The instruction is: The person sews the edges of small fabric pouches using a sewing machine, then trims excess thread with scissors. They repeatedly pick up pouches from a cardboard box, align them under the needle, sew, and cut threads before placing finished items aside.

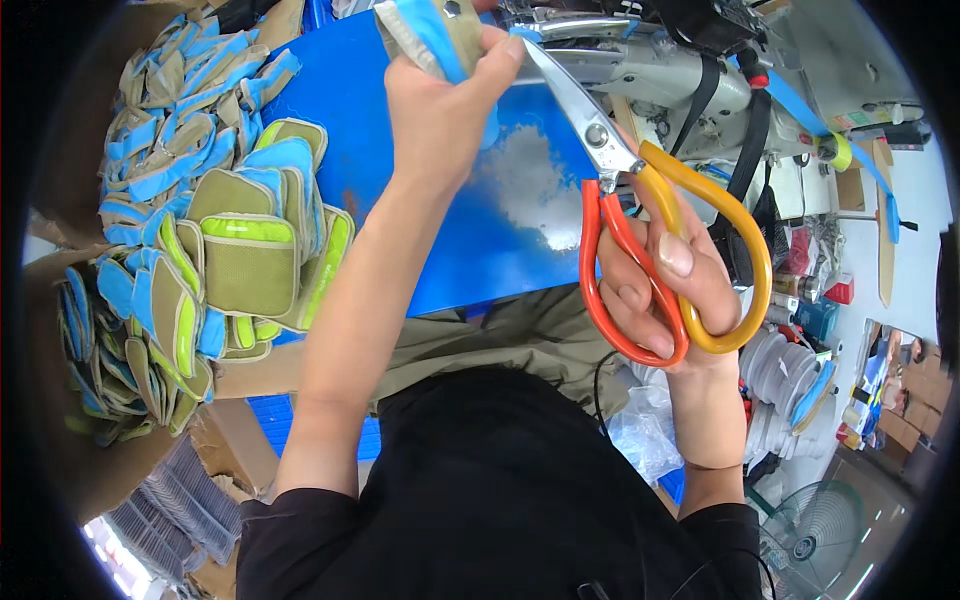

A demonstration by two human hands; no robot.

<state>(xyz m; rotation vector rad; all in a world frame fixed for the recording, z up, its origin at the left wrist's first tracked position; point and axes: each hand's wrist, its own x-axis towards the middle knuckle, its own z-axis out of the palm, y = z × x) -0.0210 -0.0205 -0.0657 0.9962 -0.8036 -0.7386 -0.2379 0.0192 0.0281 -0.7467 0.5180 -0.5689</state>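
My left hand is raised over the far part of the blue tabletop, its thumb and fingers closed on a small tan and blue fabric piece. The top of that piece runs out of view. My right hand has its fingers through the loops of large scissors with one red and one orange handle. Their blades look nearly together and point up and left. The blade tips come close to my left thumb; whether they touch the fabric or a thread is too fine to tell.
Stacked olive, blue and lime-edged fabric pouches lie at the left, beside blue and tan strips in a heap. A sewing machine stands behind the blue table. White reels and a fan are at the right.
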